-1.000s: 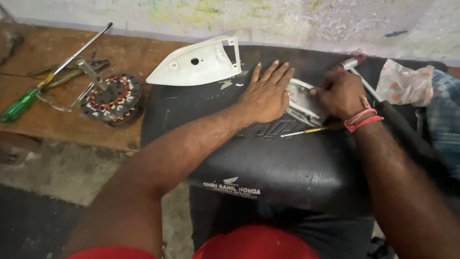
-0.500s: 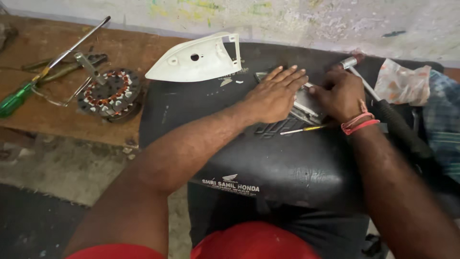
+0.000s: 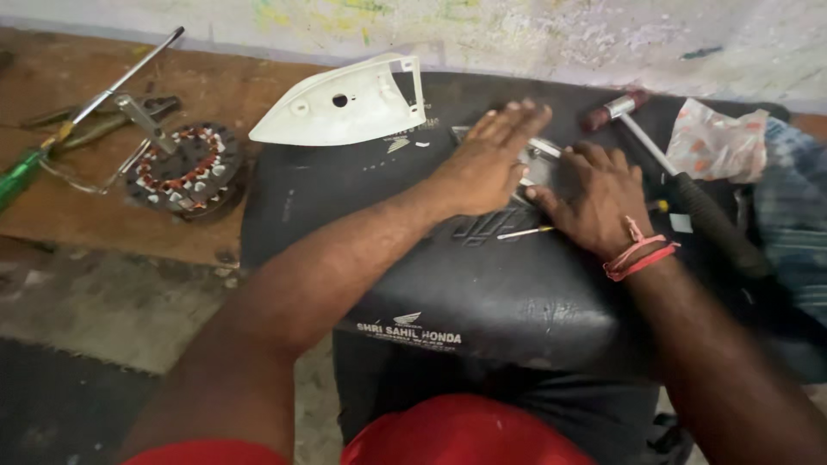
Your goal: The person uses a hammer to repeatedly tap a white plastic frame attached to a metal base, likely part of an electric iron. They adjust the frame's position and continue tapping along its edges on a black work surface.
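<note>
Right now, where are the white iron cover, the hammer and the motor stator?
white iron cover (image 3: 340, 110), head view, on its flat top.
hammer (image 3: 642, 142), head view, on its metal shaft.
motor stator (image 3: 185, 168), head view, on its copper windings.

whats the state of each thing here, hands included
left hand: open, flat, palm down on the metal part
right hand: fingers curled, pressing on the metal part
metal part: on the black seat, mostly covered by both hands
white iron cover: detached, lying on the seat edge
motor stator: bare, windings exposed, on the wooden board
hammer: lying loose, untouched
green screwdriver: lying loose
</note>
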